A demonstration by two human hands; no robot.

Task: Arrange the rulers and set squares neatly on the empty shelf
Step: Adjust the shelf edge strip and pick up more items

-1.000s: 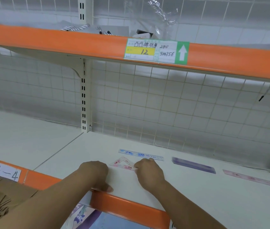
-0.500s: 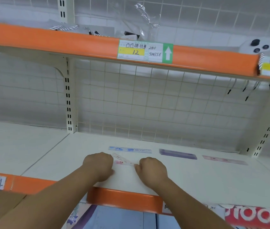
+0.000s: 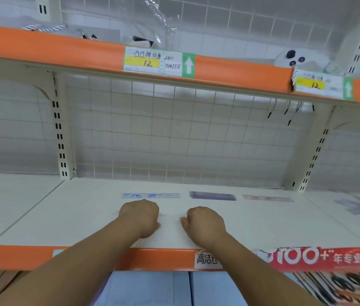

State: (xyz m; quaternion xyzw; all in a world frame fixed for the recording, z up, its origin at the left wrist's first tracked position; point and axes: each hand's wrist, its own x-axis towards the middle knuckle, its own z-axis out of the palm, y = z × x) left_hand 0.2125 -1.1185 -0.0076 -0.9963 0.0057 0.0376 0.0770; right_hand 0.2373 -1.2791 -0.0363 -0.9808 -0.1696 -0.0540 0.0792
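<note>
Three rulers lie in a row at the shelf (image 3: 263, 221) back: blue ruler (image 3: 150, 195), purple ruler (image 3: 212, 196), pink ruler (image 3: 267, 198). Your left hand (image 3: 140, 214) and right hand (image 3: 204, 221) rest curled; contents indiscernible. Set squares unseen.

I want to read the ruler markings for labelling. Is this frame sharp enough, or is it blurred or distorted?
Head view: no. Motion blur smears the blue ruler, purple ruler and pink ruler; wide-angle distortion bends the orange shelf edge; lighting is flat, no glare.
</note>
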